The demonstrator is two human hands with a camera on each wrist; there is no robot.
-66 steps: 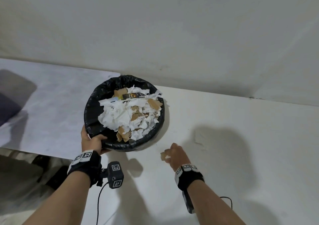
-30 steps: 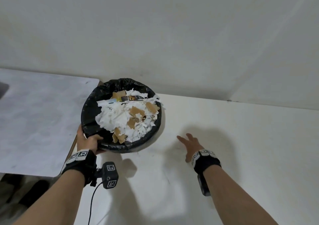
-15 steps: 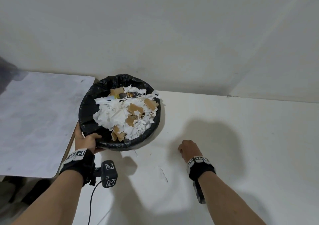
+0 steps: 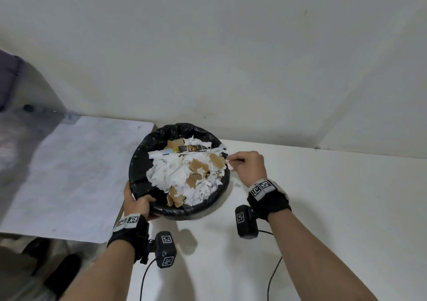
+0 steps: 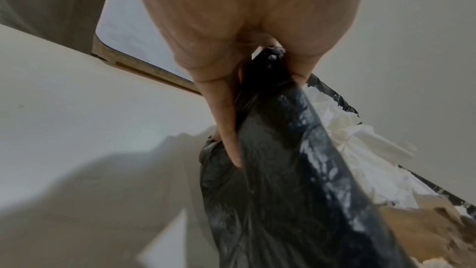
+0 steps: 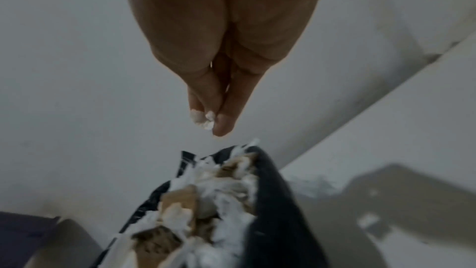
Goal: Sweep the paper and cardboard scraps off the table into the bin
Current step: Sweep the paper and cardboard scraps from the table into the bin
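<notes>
A round bin (image 4: 138, 162) lined with a black bag is heaped with white paper scraps (image 4: 175, 176) and brown cardboard pieces (image 4: 197, 165). My left hand (image 4: 138, 204) grips its near rim, thumb inside over the black bag (image 5: 270, 150). My right hand (image 4: 248, 165) hovers at the bin's right rim, and its fingertips pinch a small white paper scrap (image 6: 204, 119) above the heaped bin (image 6: 270, 201). A small white scrap (image 4: 236, 181) lies on the white table (image 4: 323, 208) beside the bin, under my right wrist.
A grey board (image 4: 69, 173) adjoins the table on the left, with its edge under the bin. The cream wall (image 4: 231, 58) rises right behind the bin. Dark shoes (image 4: 62, 275) and floor show below left. Wrist camera cables (image 4: 272, 275) trail over the near table.
My right hand left the table surface, rose and moved left to the bin's right rim with a small scrap pinched. The left hand kept hold of the bin.
</notes>
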